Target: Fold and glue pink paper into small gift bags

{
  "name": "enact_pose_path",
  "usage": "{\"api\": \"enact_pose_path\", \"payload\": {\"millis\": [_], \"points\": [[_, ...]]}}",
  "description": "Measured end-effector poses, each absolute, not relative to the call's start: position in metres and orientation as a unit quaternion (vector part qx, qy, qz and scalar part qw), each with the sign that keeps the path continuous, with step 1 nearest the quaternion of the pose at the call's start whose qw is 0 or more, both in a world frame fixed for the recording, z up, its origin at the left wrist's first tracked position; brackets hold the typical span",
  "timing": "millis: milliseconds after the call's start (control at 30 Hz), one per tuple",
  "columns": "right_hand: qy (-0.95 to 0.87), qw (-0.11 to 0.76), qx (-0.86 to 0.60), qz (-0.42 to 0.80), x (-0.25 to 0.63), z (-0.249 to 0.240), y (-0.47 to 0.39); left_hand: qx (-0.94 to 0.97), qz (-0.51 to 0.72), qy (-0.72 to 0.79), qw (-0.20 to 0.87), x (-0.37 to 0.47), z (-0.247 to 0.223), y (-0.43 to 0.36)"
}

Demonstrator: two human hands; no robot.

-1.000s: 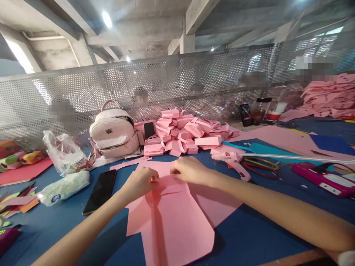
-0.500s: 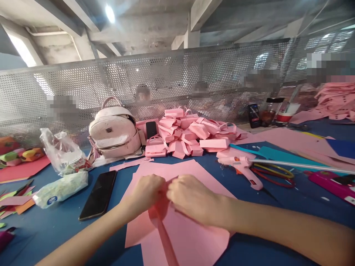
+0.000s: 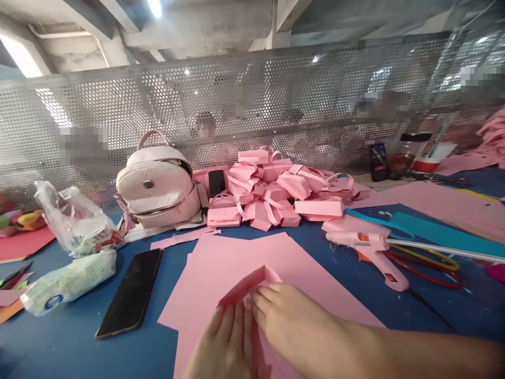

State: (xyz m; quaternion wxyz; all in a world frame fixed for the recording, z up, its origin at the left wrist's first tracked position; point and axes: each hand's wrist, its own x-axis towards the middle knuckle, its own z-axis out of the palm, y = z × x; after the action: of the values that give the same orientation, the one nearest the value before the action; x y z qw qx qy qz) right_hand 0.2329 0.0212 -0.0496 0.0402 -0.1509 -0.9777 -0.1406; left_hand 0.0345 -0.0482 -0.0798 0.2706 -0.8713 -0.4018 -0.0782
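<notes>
A small pink paper box (image 3: 246, 287), open at the top, rests on pink sheets (image 3: 209, 263) in front of me. The fingers of my left hand (image 3: 226, 342) reach over its near left side, held close together, and the hand grips the box wall. My right hand (image 3: 292, 316) is closed on the right side of the same box, with bent fingers dipping inside. Both thumbs are hidden. The fingertips of the two hands almost meet at the box opening.
Pink paper boxes with handles are piled (image 3: 272, 195) behind the sheets. To the left are a black phone (image 3: 130, 292), a plastic packet (image 3: 71, 279), a plastic bag (image 3: 74, 221) and a backpack (image 3: 158, 184). At right lies a pink glue gun (image 3: 371, 252) near teal paper (image 3: 442, 231).
Both hands have come nearer to me, from fists around the pink paper to fingers reaching into the box. The box opening now shows. The view has shifted slightly.
</notes>
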Motion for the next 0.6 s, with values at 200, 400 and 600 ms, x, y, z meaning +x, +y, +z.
{"api": "enact_pose_path", "payload": {"millis": [200, 400, 600], "points": [[-0.966, -0.018, -0.174, -0.191, 0.2312, -0.0524, 0.0217, -0.853, -0.131, -0.417, 0.284, 0.0404, -0.0863, -0.0443], [-0.963, 0.034, -0.196, -0.181, 0.2337, -0.0468, 0.0185, -0.86, -0.129, -0.403, 0.287, 0.0402, -0.0844, -0.0426], [-0.962, 0.036, -0.184, -0.199, 0.2324, -0.053, 0.0202, -0.861, -0.132, -0.397, 0.288, 0.0391, -0.0834, -0.0404]]}}
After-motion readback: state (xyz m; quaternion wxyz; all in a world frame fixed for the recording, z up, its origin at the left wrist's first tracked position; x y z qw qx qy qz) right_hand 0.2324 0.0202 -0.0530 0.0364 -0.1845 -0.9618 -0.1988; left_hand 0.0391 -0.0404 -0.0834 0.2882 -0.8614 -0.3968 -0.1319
